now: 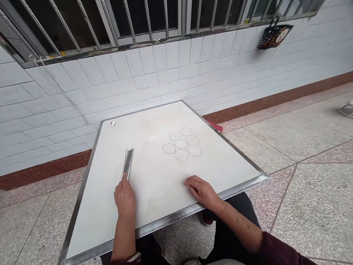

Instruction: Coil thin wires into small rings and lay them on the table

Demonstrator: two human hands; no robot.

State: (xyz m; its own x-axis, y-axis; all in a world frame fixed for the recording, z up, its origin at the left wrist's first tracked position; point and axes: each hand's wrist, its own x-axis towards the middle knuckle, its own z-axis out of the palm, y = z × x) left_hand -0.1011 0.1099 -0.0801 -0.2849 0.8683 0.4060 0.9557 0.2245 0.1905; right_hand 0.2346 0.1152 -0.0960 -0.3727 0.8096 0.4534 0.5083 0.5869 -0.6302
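Observation:
A bundle of thin, straight grey metal wires (128, 159) lies on the left part of the white tabletop, its far ends slightly fanned. My left hand (125, 198) is closed on the near end, with one finger stretched along the wires. Several thin wire rings (181, 144) lie flat in a cluster, right of the table's middle. Nearer to me than the rings, my right hand (202, 191) rests by the front edge. Its fingers are loosely curled in, and no object shows in them.
The white table (154, 121) has a metal rim and stands close to a tiled wall. A small red-and-white item (113, 124) sits near its far left corner. Something red (216, 126) shows beyond the right edge. A dark patterned bag (274, 36) hangs from the barred window.

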